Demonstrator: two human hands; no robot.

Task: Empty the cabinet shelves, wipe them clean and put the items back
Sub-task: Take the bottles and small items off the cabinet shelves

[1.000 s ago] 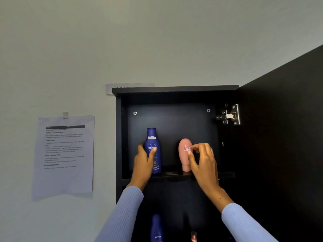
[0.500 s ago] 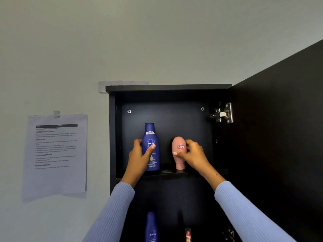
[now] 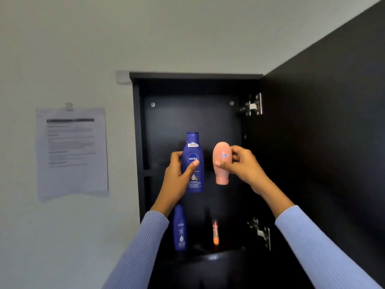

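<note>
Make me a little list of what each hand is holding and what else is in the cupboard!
left hand: holds the big blue bottle, upright
right hand: holds the pink bottle, cap pointing down
lower shelf: small blue bottle and a thin tube, both standing
cupboard door: open, on the right
wall: paper sheet left of the cupboard

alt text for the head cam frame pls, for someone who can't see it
A person's left hand grips a blue Nivea lotion bottle and the right hand a pink tube, both held in front of an open black wall cabinet. Lower inside stand a second Nivea bottle and a slim orange-tipped tube; a printed sheet is taped to the wall on the left.
</note>
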